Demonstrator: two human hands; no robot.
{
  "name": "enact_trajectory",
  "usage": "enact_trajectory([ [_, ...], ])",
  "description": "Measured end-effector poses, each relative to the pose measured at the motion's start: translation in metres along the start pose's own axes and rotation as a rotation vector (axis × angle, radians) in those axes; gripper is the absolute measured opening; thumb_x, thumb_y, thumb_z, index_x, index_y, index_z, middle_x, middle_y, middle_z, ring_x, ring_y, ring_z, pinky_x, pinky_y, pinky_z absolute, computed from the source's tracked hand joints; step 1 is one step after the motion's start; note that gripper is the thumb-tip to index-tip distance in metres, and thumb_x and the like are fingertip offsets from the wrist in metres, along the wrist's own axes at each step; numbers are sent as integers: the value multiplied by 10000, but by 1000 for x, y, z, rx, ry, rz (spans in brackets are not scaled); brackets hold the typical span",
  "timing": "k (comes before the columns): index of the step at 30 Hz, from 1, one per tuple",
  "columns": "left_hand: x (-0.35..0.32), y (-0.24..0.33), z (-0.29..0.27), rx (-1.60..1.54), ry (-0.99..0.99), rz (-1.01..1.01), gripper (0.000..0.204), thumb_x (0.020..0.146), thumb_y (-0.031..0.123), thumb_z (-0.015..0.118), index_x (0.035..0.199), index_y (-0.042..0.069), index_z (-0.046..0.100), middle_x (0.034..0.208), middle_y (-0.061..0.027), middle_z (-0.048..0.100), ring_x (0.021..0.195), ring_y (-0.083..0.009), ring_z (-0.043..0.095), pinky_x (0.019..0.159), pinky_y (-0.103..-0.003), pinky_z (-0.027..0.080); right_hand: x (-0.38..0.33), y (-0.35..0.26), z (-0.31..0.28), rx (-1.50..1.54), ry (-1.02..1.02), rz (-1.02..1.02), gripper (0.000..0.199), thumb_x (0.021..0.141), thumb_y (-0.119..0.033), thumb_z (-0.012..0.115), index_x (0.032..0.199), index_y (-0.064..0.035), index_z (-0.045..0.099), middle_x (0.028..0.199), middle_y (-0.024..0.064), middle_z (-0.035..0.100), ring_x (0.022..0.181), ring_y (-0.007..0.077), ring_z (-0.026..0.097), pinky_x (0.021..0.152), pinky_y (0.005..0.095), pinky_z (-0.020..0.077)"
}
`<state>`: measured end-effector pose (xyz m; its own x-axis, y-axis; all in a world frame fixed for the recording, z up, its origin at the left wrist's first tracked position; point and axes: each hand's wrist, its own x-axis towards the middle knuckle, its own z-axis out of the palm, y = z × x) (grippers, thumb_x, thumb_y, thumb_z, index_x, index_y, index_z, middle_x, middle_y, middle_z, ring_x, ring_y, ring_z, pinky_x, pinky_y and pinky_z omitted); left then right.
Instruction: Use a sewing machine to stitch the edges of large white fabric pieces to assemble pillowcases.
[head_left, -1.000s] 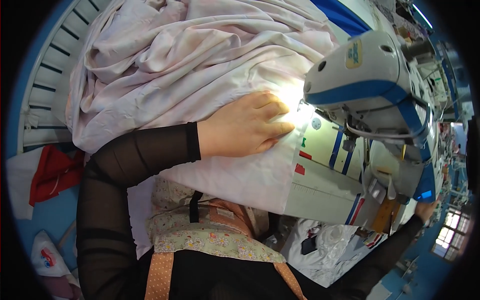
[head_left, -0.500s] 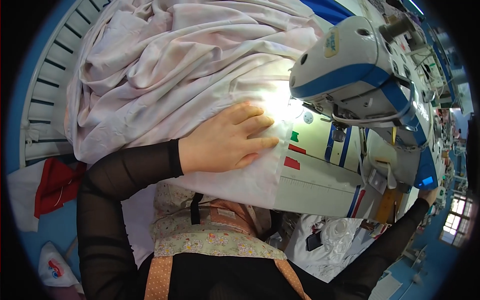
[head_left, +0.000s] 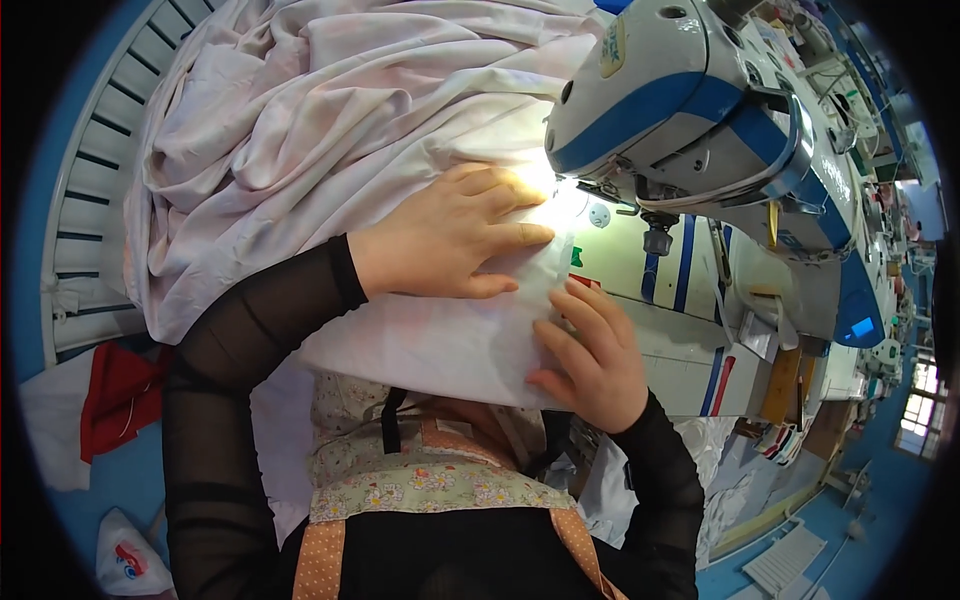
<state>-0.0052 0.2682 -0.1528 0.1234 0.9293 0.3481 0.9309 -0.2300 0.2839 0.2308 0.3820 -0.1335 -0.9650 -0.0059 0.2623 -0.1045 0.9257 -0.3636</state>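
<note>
— what sort of place is this?
— a garment sewing workshop. a white and blue industrial sewing machine (head_left: 700,130) stands just beyond the person's hands, its lamp lighting the pale fabric (head_left: 330,130) heaped to their left.
— only one station?
— no. further work tables with more machines (head_left: 880,200) run off well to the right of the hands, and cloth scraps (head_left: 120,400) lie on the blue floor (head_left: 110,480) below their left.

Pale pink-white woven cloth (head_left: 330,130): matt, thin, soft, heavily creased at far left; smoother near the needle. White-and-blue sewing machine head (head_left: 690,120), right: glossy, hard, smooth casing. Sheer black mesh sleeves (head_left: 250,340): matt, semi-transparent. Near floral cotton apron (head_left: 420,490): matt, printed. White slatted rack (head_left: 90,200), left: smooth, painted look.
</note>
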Motion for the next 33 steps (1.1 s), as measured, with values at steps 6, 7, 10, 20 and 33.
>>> enact_trajectory([
  [6,7,-11,0,-89,34,42,468,740,300,737,1177,184,617,1321,-108,514,1221,-304,476,1064,-429,361,2,6,0,18,-70,1,553,676,-328,778,1139,-69,623,1290,140,552,1250,343,498,1068,521,364],
  [7,8,-13,1,-97,27,47,459,741,289,738,1171,183,620,1316,-114,513,1223,-309,474,1064,-429,364,3,7,0,14,-71,2,553,676,-328,778,1139,-69,623,1290,140,552,1250,343,498,1068,521,364],
  [10,8,-15,1,-113,23,52,448,743,273,739,1165,181,623,1303,-126,514,1226,-319,470,1062,-427,370,3,7,1,22,-68,13,546,678,-322,778,1140,-75,624,1291,139,553,1251,347,497,1069,520,362],
  [20,11,-16,0,-129,34,55,437,736,211,745,1157,178,636,1283,-152,516,1241,-334,464,1064,-434,373,5,7,-1,24,-80,33,538,695,-330,770,1148,-78,625,1302,141,550,1255,354,494,1073,527,352],
  [33,14,-21,-1,-131,25,38,417,735,193,741,1142,178,650,1276,-138,526,1237,-327,468,1053,-424,383,7,7,0,4,-95,79,538,713,-334,761,1167,-80,624,1333,143,537,1276,354,483,1079,542,342],
])
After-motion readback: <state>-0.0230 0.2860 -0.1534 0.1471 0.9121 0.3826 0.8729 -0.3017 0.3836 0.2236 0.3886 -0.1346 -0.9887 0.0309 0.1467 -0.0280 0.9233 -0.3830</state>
